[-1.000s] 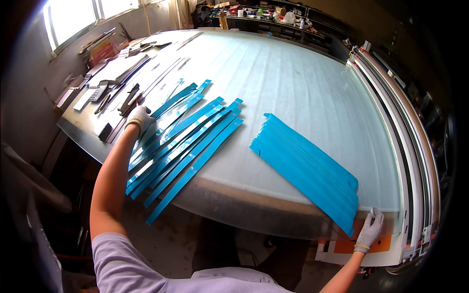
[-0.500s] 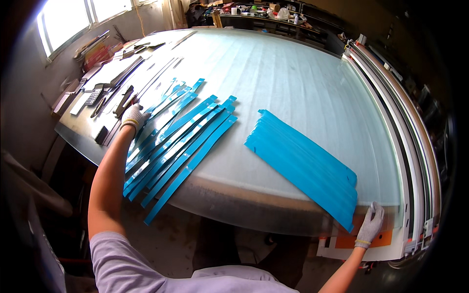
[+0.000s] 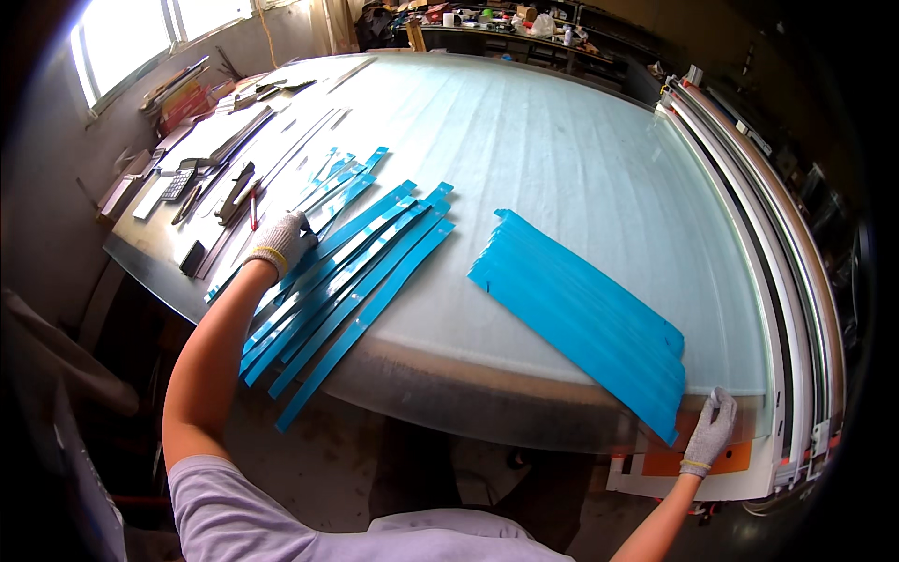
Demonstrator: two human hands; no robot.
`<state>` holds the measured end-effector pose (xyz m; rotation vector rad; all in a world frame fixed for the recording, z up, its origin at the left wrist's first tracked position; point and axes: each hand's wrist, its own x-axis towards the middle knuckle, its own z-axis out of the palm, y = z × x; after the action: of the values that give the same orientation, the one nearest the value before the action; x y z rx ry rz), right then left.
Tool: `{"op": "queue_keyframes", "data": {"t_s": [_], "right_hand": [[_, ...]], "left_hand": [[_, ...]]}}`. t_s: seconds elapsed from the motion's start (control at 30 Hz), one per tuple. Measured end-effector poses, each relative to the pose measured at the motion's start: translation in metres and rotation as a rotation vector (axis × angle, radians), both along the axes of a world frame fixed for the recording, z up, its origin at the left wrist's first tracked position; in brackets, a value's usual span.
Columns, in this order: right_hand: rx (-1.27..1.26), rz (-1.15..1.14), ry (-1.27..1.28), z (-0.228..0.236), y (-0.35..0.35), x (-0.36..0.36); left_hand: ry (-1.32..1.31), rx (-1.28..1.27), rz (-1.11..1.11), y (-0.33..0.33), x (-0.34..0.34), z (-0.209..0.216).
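Note:
My left hand [image 3: 284,242], in a pale knit glove, is closed over the upper left of a loose, fanned pile of glossy blue strips [image 3: 379,258]. Its fingers curl round strips there; the fingertips are dark and partly hidden. At the near right corner of the table, my gloved right hand [image 3: 710,436] rests with its fingers stretched forward on the surface, apparently holding nothing. Left of it lies a neat, overlapping stack of flat blue strips [image 3: 585,318], set at a slant, one corner reaching the table's front edge.
The large glass-like tabletop [image 3: 524,131] has a curved front edge. A calculator [image 3: 178,184], a red pen [image 3: 254,208], a stapler-like black tool [image 3: 236,192] and a small black block [image 3: 192,258] lie at left. Long rails [image 3: 763,234] line the right side. Clutter fills a back shelf [image 3: 524,36].
My left hand has moved right and slightly nearer, uncovering the red pen. The leftmost blue strips have shifted a little to the left. My right hand and the neat stack stay put.

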<state>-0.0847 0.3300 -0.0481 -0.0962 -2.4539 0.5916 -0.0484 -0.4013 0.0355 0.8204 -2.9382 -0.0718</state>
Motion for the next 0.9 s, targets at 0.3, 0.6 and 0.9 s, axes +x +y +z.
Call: {"op": "queue_keyframes", "data": {"t_s": [0.3, 0.6, 0.9], "right_hand": [[0.027, -0.02, 0.005, -0.002, 0.005, -0.001], [-0.02, -0.02, -0.003, 0.004, -0.007, 0.001], [-0.018, 0.004, 0.006, 0.0, 0.002, 0.0]], "left_hand": [[0.024, -0.053, -0.041, -0.003, -0.006, -0.004], [0.074, -0.182, -0.074, -0.027, -0.013, -0.006], [0.019, -0.073, -0.187, 0.036, 0.014, 0.009]]}}
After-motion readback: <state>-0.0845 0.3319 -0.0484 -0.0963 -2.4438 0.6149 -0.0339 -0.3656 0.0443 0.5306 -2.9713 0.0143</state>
